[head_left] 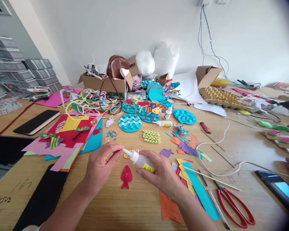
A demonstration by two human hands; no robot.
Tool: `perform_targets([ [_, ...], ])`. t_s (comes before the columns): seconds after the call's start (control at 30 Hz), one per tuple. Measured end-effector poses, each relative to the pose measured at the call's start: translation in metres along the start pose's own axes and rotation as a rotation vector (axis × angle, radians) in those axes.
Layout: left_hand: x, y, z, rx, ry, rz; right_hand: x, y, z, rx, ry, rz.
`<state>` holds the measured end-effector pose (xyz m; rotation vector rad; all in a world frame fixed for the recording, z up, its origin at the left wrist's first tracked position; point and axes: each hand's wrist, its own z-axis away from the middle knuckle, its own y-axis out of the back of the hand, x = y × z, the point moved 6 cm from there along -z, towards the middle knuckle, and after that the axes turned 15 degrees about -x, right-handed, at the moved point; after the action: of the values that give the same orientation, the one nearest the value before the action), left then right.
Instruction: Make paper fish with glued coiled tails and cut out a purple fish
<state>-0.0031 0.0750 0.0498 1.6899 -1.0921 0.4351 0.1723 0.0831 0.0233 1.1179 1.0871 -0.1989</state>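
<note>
Over our wooden table (106,208) before a pale wall (106,29), our right hand (162,171) grasps the squeeze bottle (139,161), our left hand (98,164) pinches at its nozzle (128,151), whether gripping we cannot tell, with a black object (39,199) cut off below.

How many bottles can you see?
3. One bottle is in the right hand. A second bottle lies near a blue disc, and a third bottle is just behind it. More could be hidden behind other things.
</note>
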Motion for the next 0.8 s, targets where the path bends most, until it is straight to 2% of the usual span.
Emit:
perform_targets([
  [0.17, 0.004, 0.001, 0.004, 0.018, -0.099, -0.148, 0.002, -0.008, -0.001, 0.042, 0.021, 0.010],
  [0.43, 0.008, 0.002, 0.007, 0.146, -0.249, -0.274, 0.000, -0.013, -0.003, 0.058, -0.051, 0.010],
  [0.53, 0.005, 0.001, 0.007, 0.167, -0.197, -0.230, -0.001, -0.016, -0.004, 0.076, -0.056, -0.001],
  [0.63, -0.002, -0.001, 0.005, 0.165, -0.083, -0.104, 0.000, -0.019, -0.005, 0.089, -0.062, -0.014],
  [0.73, -0.011, -0.003, 0.003, 0.116, 0.059, 0.098, 0.000, -0.020, -0.004, 0.097, -0.076, -0.001],
  [0.8, -0.015, -0.005, 0.003, 0.073, 0.106, 0.282, 0.000, -0.019, -0.003, 0.108, -0.072, 0.014],
])
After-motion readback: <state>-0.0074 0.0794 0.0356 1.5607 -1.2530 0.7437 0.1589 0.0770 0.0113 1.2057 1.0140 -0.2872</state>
